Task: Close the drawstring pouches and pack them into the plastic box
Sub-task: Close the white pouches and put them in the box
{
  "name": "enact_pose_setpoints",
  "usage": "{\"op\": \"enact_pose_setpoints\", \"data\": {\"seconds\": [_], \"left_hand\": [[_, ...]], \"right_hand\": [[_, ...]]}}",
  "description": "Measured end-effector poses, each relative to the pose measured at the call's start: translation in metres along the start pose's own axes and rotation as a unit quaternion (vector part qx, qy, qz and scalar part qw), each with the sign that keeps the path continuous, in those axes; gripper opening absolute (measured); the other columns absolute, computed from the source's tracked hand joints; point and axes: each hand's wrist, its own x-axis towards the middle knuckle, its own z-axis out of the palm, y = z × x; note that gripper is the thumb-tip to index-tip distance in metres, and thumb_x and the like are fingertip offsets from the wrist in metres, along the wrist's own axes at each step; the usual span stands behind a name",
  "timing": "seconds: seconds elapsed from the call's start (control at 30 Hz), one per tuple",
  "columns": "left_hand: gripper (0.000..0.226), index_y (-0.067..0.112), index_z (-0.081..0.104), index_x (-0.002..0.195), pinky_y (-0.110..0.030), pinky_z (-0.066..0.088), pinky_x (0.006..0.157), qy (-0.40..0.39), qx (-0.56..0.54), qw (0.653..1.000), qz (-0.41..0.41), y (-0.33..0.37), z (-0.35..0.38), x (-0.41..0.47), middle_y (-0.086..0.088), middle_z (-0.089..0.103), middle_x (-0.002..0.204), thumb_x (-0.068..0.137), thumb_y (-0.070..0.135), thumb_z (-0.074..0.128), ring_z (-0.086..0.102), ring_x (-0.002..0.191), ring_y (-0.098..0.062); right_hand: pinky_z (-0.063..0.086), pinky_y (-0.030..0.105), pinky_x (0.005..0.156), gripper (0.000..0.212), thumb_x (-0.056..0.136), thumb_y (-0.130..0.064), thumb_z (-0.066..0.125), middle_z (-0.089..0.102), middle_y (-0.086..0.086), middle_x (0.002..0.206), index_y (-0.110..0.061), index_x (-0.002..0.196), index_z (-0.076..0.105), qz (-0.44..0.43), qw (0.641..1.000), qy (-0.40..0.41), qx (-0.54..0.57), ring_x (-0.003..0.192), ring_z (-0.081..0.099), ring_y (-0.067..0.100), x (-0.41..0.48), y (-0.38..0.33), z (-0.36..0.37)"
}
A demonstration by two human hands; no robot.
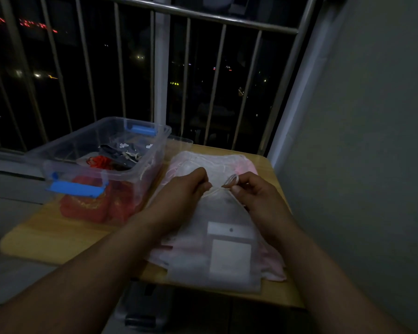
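Our left hand point(191, 186) and right hand point(253, 189) each pinch the drawstring point(217, 190) at the gathered neck of a white pouch point(217, 213). It lies on pink pouches point(273, 263) on the wooden table point(58, 235). The clear plastic box point(65, 150) just to the left holds red pouches point(87, 206).

Wooden table point(58, 237) bearing a clear plastic box point(65, 150) beside piled sheer pouches point(227, 213).

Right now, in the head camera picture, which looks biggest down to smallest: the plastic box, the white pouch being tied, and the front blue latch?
1. plastic box, looks largest.
2. white pouch; it lies nearer the camera, so its real size against the box is unsure.
3. front blue latch, clearly smallest.
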Motion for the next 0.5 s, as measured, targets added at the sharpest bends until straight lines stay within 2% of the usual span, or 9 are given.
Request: {"op": "enact_pose_setpoints", "data": {"seconds": [0.1, 0.23, 0.33, 0.43, 0.5], "left_hand": [[0.020, 0.020, 0.052, 0.089, -0.018, 0.036, 0.062, 0.042, 0.001, 0.999, -0.001, 0.006, 0.007, -0.003, 0.006, 0.055, 0.076, 0.106, 0.031, 0.053, 0.051, 0.074, -0.004], [0.021, 0.014, 0.056, 0.092, -0.016, 0.032, 0.058, 0.048, -0.021, 0.995, -0.081, 0.008, 0.015, 0.001, 0.005, 0.056, 0.077, 0.106, 0.029, 0.053, 0.050, 0.071, -0.007], [0.026, 0.013, 0.060, 0.088, -0.025, 0.040, 0.066, 0.071, -0.039, 0.989, -0.127, 0.006, 0.014, 0.007, 0.002, 0.060, 0.079, 0.105, 0.032, 0.054, 0.054, 0.073, -0.012], [0.038, 0.018, 0.071, 0.088, -0.038, 0.050, 0.090, 0.050, -0.171, 0.962, -0.207, 0.006, 0.009, 0.012, -0.003, 0.071, 0.096, 0.101, 0.049, 0.053, 0.065, 0.092, -0.019], [0.037, 0.029, 0.079, 0.090, -0.044, 0.051, 0.100, -0.020, -0.333, 0.908, -0.253, 0.009, 0.006, 0.010, -0.005, 0.076, 0.110, 0.095, 0.058, 0.056, 0.070, 0.106, -0.024]], "right_hand": [[0.053, 0.034, 0.085, 0.014, 0.103, -0.027, 0.061, 0.076, -0.002, 0.100, -0.027, 0.095, 0.071, 0.038, 0.999, -0.003, 0.032, 0.094, 0.069, 0.017, 0.002, 0.001, 0.004], [0.053, 0.044, 0.090, 0.015, 0.099, -0.040, 0.065, 0.074, 0.003, 0.105, -0.026, 0.098, 0.068, 0.065, 0.996, -0.042, 0.045, 0.100, 0.070, 0.027, 0.003, 0.006, 0.005], [0.050, 0.036, 0.077, 0.006, 0.094, -0.024, 0.072, 0.073, 0.001, 0.091, -0.024, 0.090, 0.068, 0.068, 0.996, -0.023, 0.049, 0.083, 0.067, 0.020, 0.004, 0.012, 0.004], [0.049, 0.028, 0.072, 0.014, 0.092, -0.017, 0.073, 0.072, -0.005, 0.088, -0.026, 0.082, 0.070, 0.065, 0.997, 0.037, 0.022, 0.080, 0.065, 0.014, 0.007, 0.017, 0.001], [0.049, 0.026, 0.068, 0.016, 0.091, -0.017, 0.074, 0.073, -0.006, 0.086, -0.027, 0.079, 0.071, 0.068, 0.994, 0.081, 0.030, 0.077, 0.066, 0.012, 0.010, 0.019, 0.000]]}}
